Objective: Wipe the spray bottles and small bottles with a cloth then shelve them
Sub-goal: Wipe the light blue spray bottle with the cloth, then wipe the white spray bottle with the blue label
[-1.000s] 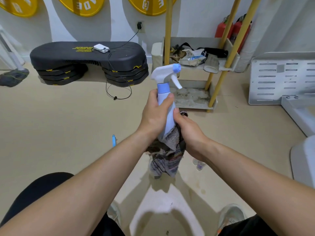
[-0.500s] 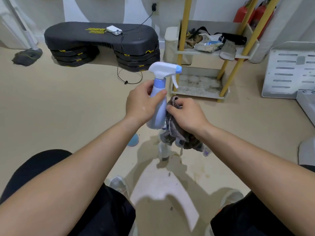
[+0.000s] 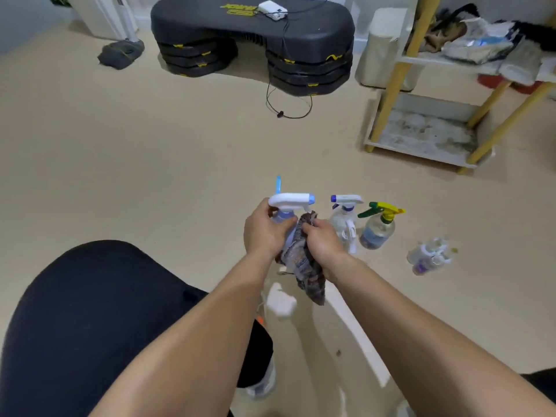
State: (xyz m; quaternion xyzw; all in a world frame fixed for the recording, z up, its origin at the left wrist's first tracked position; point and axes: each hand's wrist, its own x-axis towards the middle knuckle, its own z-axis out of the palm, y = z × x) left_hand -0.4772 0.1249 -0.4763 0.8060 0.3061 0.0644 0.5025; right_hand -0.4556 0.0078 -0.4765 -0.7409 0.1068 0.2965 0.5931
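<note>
Gripping at frame centre, the left hand (image 3: 263, 234) curls its fingers round the blue spray bottle (image 3: 291, 201), held upright above the floor. Just right of it, the right hand (image 3: 324, 243) closes its fingers on a striped cloth (image 3: 305, 263), pressed against the bottle. Further right, on the floor: clear spray bottle (image 3: 345, 216), green-and-yellow spray bottle (image 3: 376, 231), blurred small bottles (image 3: 430, 255). Upper right: shelf (image 3: 421, 145).

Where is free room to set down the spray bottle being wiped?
Bare: the rack's stained bottom shelf between its legs, and the floor left of the left hand, up to the step platform. Crowded: the cluttered top shelf, and right of the right hand, a clear spray bottle, green-trigger spray bottle and small bottles.
</note>
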